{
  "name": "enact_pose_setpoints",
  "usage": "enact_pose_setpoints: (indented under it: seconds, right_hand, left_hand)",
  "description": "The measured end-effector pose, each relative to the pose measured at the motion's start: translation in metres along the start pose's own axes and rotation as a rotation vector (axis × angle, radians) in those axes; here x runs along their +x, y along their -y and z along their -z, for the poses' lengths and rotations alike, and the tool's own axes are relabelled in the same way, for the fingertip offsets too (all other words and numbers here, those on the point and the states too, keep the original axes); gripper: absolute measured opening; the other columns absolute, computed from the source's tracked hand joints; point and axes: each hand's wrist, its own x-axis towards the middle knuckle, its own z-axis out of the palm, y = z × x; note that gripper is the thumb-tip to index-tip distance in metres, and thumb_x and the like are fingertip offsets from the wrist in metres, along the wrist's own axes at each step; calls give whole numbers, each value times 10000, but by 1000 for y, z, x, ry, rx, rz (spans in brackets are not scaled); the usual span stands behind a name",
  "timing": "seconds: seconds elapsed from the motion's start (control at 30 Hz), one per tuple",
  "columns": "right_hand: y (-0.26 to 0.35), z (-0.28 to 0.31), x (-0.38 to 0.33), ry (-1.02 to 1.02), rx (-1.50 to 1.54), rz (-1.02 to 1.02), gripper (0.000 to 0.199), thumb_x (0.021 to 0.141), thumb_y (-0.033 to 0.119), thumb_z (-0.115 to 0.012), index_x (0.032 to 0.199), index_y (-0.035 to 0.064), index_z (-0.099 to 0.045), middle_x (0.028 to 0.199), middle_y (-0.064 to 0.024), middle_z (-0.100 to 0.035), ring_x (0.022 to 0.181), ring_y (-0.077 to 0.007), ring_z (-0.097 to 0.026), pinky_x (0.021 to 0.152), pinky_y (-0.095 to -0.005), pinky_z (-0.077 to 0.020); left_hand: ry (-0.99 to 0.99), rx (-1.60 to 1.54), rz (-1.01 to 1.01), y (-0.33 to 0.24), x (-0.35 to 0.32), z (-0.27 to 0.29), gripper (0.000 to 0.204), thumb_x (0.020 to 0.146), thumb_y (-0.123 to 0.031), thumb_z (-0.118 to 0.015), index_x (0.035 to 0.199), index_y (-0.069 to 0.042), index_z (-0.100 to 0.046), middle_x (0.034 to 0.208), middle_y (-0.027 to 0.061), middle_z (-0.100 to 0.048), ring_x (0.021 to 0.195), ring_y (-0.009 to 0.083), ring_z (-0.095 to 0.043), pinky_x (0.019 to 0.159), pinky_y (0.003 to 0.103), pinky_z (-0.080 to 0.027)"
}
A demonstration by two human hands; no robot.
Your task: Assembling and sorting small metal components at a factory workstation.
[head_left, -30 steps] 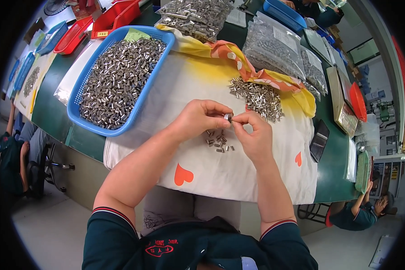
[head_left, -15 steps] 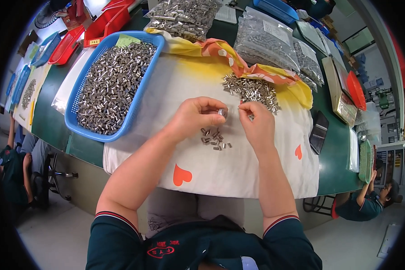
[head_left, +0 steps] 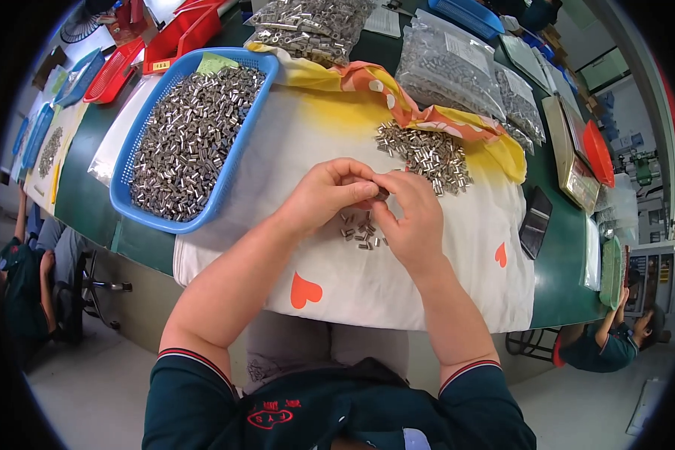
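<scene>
Over the white cloth [head_left: 397, 292], my two hands meet with their fingertips together. My left hand [head_left: 330, 193] is closed in a pinch on a small round metal piece [head_left: 382, 193], mostly covered by the fingers. Against that piece press the closed fingers of my right hand [head_left: 412, 214]; whatever they may hold is hidden. Just below the hands lies a small scatter of short metal sleeves [head_left: 365, 241], partly covered by my right hand. Beyond my right hand is a larger heap of shiny metal sleeves [head_left: 431, 157], beside a bunched yellow and orange cloth edge [head_left: 472, 129].
A blue basket [head_left: 229, 176] full of metal sleeves stands at left. Clear bags of metal parts [head_left: 446, 67] lie at the back. On the green table's right side are a black phone [head_left: 535, 223] and a green basket [head_left: 612, 274]. Other people sit at both sides.
My right hand has moved left from near the heap to meet my left hand. The round piece, plainly seen before, is now largely covered by fingers.
</scene>
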Motion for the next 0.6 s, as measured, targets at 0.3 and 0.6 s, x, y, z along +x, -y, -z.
enact_pose_setpoints:
  seconds: [0.3, 0.6]
  right_hand:
    - [5, -3, -3, 21, 7, -97, 206, 706, 10, -582, 912, 30, -586, 847, -105, -592, 781, -266, -561, 716, -334, -451]
    - [4, 1, -4, -5, 124, -228, 162, 749, -1, -574, 911, 12, -581, 807, -89, -591, 707, -178, -555, 655, -266, -444]
  left_hand:
    - [-36, 232, -55, 1, 2, -1, 126, 791, -89, -621, 854, 9, -572, 785, 59, -616, 705, 101, -595, 638, 211, -493]
    - [-19, 294, -170, -2, -2, -9, 183, 773, -165, -646, 806, 3, -583, 715, 45, -613, 646, 90, -580, 569, 217, -475]
